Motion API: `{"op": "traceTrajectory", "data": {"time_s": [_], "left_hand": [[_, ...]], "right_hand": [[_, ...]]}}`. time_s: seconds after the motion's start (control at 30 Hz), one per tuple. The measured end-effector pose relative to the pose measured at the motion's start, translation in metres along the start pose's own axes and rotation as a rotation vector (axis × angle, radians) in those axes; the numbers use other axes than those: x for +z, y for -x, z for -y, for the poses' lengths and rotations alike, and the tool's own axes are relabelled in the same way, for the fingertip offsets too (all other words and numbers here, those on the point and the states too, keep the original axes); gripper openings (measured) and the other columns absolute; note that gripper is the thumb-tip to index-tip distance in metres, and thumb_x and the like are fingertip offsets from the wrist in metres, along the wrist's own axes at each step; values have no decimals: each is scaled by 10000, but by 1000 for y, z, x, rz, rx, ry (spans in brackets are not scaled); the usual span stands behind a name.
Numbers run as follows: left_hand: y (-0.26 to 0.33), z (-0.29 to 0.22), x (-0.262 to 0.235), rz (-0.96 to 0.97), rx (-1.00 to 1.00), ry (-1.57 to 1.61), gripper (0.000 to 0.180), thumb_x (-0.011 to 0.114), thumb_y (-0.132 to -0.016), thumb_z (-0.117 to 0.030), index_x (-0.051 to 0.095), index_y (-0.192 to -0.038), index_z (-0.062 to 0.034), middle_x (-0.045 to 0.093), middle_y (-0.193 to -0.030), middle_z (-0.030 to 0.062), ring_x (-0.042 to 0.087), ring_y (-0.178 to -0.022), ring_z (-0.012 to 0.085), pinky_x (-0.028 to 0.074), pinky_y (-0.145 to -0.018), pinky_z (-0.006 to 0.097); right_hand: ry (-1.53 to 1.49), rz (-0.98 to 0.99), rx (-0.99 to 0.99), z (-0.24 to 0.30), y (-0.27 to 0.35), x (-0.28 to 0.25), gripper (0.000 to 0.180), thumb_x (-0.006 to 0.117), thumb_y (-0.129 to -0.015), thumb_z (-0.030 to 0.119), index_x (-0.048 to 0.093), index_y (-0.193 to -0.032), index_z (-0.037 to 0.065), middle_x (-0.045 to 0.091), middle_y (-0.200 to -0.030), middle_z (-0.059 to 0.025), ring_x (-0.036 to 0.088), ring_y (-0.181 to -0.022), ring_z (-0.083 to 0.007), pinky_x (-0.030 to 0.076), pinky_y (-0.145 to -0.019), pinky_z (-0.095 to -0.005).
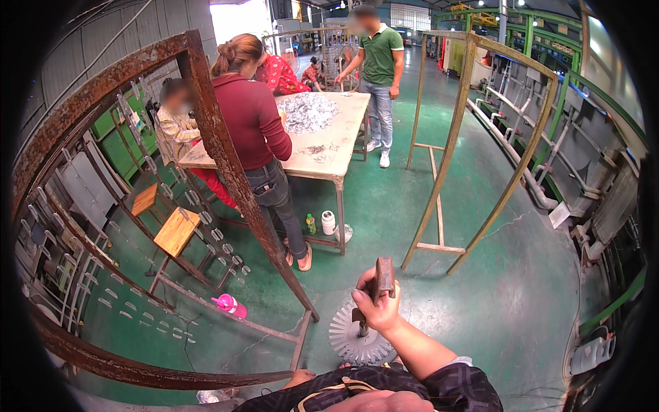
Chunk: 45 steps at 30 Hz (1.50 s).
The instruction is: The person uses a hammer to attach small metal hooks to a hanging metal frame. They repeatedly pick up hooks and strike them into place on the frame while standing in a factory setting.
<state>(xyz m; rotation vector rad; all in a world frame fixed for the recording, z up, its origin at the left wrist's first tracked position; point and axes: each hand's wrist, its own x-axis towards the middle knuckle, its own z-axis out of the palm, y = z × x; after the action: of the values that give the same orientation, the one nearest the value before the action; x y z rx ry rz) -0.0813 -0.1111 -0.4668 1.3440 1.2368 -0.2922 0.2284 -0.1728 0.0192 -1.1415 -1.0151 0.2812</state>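
Observation:
My right hand (377, 305) is closed around a brown, rusty metal fixture (384, 276) with a channel-shaped top, raised in front of me. Below the hand, a grey round disc with slots around its rim (360, 335) appears joined to the fixture by a short shaft; the join is partly hidden by my wrist. At the lower edge, close to my dark patterned clothing, is a patch of skin that seems to be my left hand (391, 402). Its fingers are cut off and unclear, so what it holds or touches cannot be made out.
A rusty rack frame (230, 147) hung with small metal loops stands at left; a second metal frame (449, 137) stands ahead right. Several people surround a table (329, 161) bearing a silvery heap (309, 112). A pink bottle (230, 306) and wooden stool (177, 232) are at left.

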Motion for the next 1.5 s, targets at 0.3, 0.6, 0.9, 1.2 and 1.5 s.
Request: {"op": "traceTrajectory", "data": {"time_s": [0.3,0.6,0.9,1.2,1.5], "left_hand": [[21,-23,-1,-34,-15,-127,291,700,-673,-204,675,-928,-67,671,-809,79,627,-711,148,479,-701,268],[2,-6,-1,9,22,-34,287,693,-677,-208,676,-926,-66,670,-833,80,631,-738,152,477,-717,267],[14,-22,3,-43,-22,-205,275,692,-681,-207,678,-920,-71,669,-840,89,633,-751,161,476,-729,272],[17,-25,-3,-65,84,-160,278,710,-660,-238,687,-893,-88,669,-808,77,630,-731,159,483,-696,280],[93,-204,-93,74,546,-389,201,695,-682,-223,661,-747,-36,630,-639,71,574,-588,152,454,-567,318]], "right_hand": [[8,0,4,-2,0,1,195,648,-688,100,500,-792,25,488,-677,-20,448,-599,-92,361,-539,-229],[11,2,-2,-2,-3,3,185,645,-688,90,501,-784,26,488,-670,-16,445,-592,-88,359,-534,-227],[9,-26,-73,-3,-8,7,138,667,-674,13,533,-705,7,509,-595,-51,482,-500,-137,383,-471,-267],[-26,-43,-69,-10,-10,10,141,668,-685,32,532,-716,12,508,-595,-40,475,-503,-118,381,-470,-257],[-141,-105,46,-23,1,3,215,640,-681,87,491,-823,21,512,-672,-21,471,-573,-84,379,-527,-218]]}}
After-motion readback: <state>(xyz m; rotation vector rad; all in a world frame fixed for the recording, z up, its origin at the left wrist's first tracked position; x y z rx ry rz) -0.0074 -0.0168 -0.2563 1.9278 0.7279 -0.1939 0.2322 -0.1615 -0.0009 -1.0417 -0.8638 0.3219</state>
